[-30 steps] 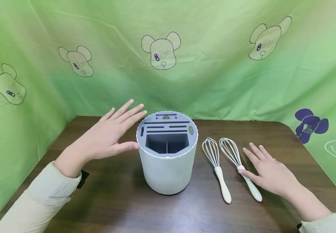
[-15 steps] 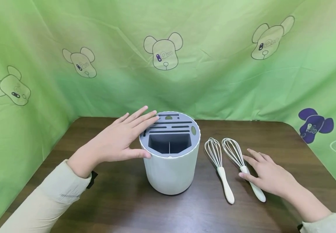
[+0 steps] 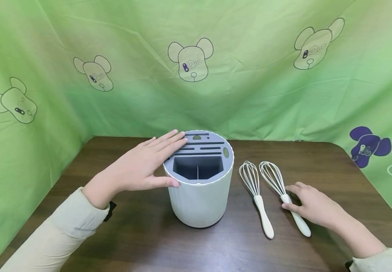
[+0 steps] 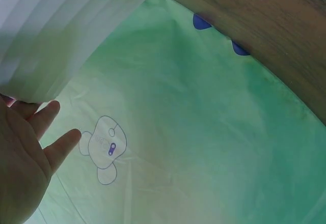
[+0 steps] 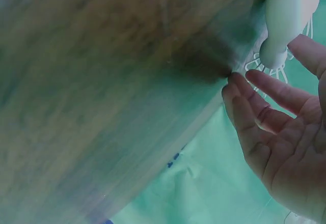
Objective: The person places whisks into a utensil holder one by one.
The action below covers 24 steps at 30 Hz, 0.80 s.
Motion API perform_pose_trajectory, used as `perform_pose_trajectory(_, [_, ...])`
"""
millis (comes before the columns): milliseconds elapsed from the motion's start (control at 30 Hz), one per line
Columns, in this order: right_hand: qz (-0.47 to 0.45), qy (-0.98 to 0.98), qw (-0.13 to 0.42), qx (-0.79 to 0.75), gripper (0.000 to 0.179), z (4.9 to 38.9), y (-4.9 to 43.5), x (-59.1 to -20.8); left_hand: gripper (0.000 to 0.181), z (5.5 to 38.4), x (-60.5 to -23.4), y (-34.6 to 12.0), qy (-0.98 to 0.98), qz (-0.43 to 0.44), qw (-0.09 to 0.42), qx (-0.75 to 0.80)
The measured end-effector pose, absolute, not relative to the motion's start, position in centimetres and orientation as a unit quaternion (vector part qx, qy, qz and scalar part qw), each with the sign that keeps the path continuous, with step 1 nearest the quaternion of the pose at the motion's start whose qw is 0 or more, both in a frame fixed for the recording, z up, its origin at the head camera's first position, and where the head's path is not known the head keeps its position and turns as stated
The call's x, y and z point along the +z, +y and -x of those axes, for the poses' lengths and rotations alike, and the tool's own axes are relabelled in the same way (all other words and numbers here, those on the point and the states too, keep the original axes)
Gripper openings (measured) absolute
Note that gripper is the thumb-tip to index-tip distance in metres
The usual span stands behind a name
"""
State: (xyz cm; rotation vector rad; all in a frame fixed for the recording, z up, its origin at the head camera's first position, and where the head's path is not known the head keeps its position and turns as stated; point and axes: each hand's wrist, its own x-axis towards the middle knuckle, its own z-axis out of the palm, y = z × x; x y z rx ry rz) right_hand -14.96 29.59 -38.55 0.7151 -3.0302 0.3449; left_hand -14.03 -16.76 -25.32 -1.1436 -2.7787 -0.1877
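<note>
A white ribbed utensil holder [image 3: 199, 204] with a grey slotted top stands upright on the table. My left hand [image 3: 141, 166] rests on its left rim, fingers extended over the top and thumb along the front; in the left wrist view its ribbed wall [image 4: 56, 25] hides some fingertips. Two white whisks lie side by side to the holder's right. Beside the handle of the right-hand whisk [image 3: 299, 223] is my right hand [image 3: 316, 206], thumb at the handle. Its loosely bent fingers [image 5: 270, 89] reach down to the tabletop. The left-hand whisk [image 3: 264, 219] lies between holder and hand.
The brown wooden table [image 3: 141, 241] has rounded far corners. Green cloth [image 3: 250, 94] printed with bear heads hangs behind it and along both sides. Two open compartments [image 3: 211, 166] and several narrow slots are cut into the holder's top.
My left hand has moved right and settled onto the holder's rim. My right hand's fingers have lowered and bent beside the right-hand whisk's handle. The view has shifted slightly.
</note>
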Motion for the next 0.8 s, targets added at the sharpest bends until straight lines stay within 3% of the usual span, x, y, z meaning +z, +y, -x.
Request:
perform_pose_trajectory(267, [-0.212,-0.963,-0.026,0.164,0.037,15.21,29.54,-38.36,0.096,14.11,-25.56,-16.92,-0.915,0.392,0.068,-0.070])
perform_pose_trajectory(567, [-0.183,-0.941,-0.130,0.251,0.027,15.51,29.94,-37.75,0.096,14.44,-26.12,-16.98,-0.902,0.412,0.089,-0.091])
perform_pose_trajectory(800, [-0.187,-0.921,-0.155,0.304,0.025,15.87,30.31,-37.77,0.097,14.53,-26.30,-16.99,-0.901,0.412,0.093,-0.103])
